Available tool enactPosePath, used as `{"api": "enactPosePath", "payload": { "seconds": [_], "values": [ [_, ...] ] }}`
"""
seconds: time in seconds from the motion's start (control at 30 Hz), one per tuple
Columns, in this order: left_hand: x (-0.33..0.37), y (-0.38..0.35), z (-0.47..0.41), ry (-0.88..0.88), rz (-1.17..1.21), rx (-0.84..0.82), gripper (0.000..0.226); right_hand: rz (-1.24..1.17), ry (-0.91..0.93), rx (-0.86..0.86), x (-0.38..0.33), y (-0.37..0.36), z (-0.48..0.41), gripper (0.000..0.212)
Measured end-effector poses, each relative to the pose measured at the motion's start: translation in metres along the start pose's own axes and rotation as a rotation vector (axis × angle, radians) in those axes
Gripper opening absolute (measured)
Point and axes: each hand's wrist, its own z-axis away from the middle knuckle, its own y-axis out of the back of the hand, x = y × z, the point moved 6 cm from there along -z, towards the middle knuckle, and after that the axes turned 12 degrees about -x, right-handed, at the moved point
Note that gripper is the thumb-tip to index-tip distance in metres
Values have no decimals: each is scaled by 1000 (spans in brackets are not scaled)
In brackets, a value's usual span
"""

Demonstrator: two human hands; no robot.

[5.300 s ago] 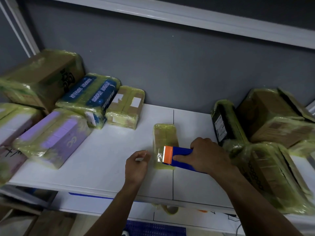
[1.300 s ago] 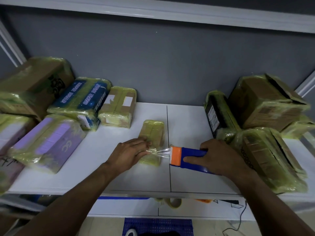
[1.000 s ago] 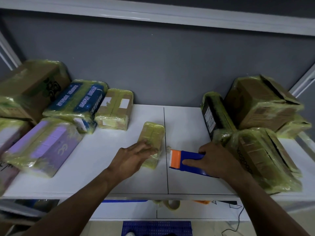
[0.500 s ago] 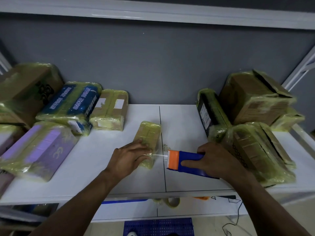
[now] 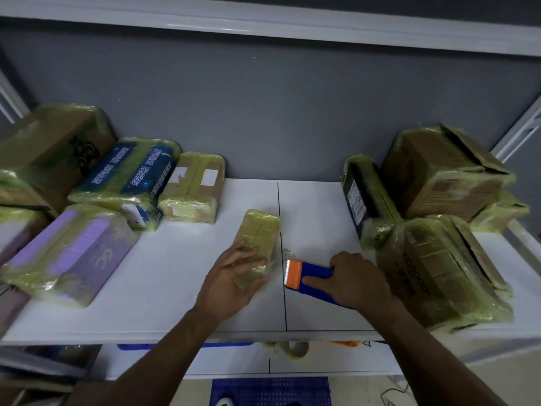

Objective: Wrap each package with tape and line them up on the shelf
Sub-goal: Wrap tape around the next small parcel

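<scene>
— Hands first: what are they doing?

— Left hand point(image 5: 234, 276) lies flat on the near half of the small package point(image 5: 259, 238), fingers straight and a little spread, pressing down, with the thumb against its near end. Right hand point(image 5: 354, 281) is wrapped round the blue handle of the tape dispenser point(image 5: 304, 275), forefinger stretched along its side towards the orange head.

— And the package itself?

— A slim brown box under layers of yellow-green, glossy, wrinkled tape. It lies in the middle of the white shelf point(image 5: 175, 303), just left of the seam point(image 5: 284, 306) between the two panels, its far end slanted to the right.

— What has changed from half a second ago?

— Then a thin strand of tape ran from the package's near corner to the dispenser's toothed edge. Now the dispenser sits just beside the package with bare shelf between them; the strand seems cut, though the blur there makes me unsure. The left fingers have slid further across the top towards the right edge.

— How are the arms set?

— Both forearms reach in from below, converging. Wrapped boxes flank them: a purple package point(image 5: 73, 253) and a blue package point(image 5: 128, 174) on the left, a black package point(image 5: 366, 197) standing on edge on the right.
</scene>
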Motion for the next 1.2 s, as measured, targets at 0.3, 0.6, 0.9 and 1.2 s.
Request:
{"api": "enactPosePath", "payload": {
  "seconds": [0.3,0.6,0.9,1.2],
  "values": [
    [14,-20,2,97,24,208,33,92,-48,5,-19,-11,-11,66],
    [-4,-32,8,474,225,137,101,159,-37,2,-34,-22,-21,68],
    [-6,-27,11,475,231,184,85,186,-2,20,-42,-23,-21,63],
    [-7,-26,12,527,204,181,88,278,37,180,-48,-23,-14,64]
  ]
}}
